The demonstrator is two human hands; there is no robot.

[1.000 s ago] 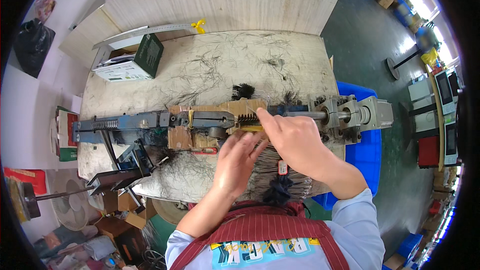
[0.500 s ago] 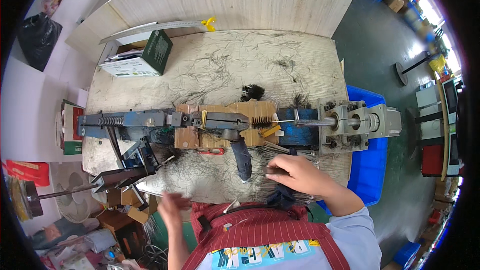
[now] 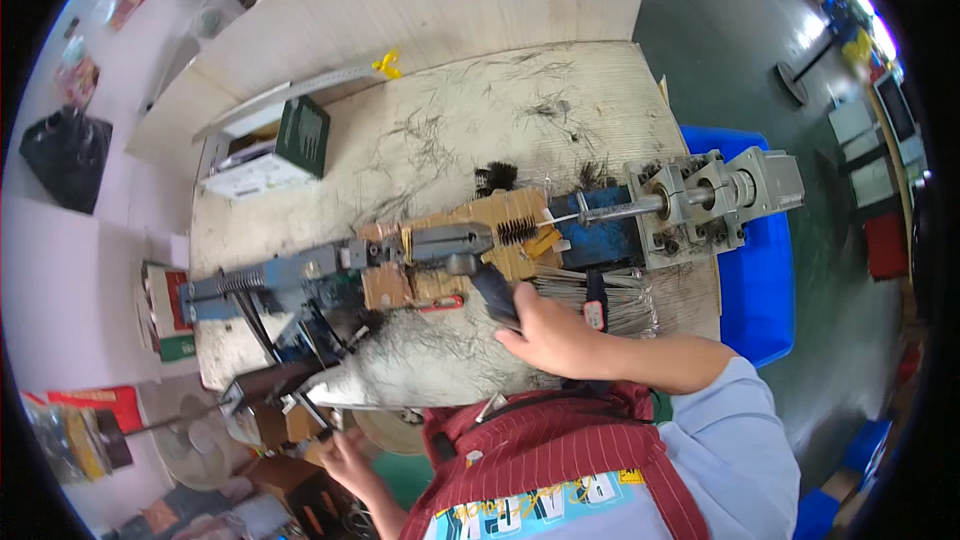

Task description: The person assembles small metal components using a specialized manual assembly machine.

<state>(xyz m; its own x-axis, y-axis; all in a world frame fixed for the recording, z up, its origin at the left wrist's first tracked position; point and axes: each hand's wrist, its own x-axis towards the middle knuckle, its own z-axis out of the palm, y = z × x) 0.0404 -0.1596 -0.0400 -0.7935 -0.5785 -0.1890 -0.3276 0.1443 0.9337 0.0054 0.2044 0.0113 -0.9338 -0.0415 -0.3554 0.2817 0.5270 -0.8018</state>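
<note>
My right hand (image 3: 555, 332) is closed around the lower end of a dark tape-wrapped handle (image 3: 493, 292). That handle hangs from the grey clamp jaws (image 3: 450, 241) of a long bench machine. Just right of the jaws is a small black spiral wire brush (image 3: 517, 230), its thin stem running to a metal spindle (image 3: 625, 208). Below the table's front left edge, my left hand (image 3: 350, 462) has its fingers curled at the lower end of a black metal lever (image 3: 314, 411); the grip is partly hidden.
Loose black bristles litter the wooden table (image 3: 440, 165). Bundled wire stems (image 3: 625, 295) lie near the right hand, and black brush heads (image 3: 495, 177) sit behind the machine. A red-handled tool (image 3: 441, 303), an open box (image 3: 270, 155) and a blue bin (image 3: 757, 280) are around.
My right hand has moved left from the wire stems onto the wrapped handle. My left hand has gone down to the lever's end. The whole view has tilted.
</note>
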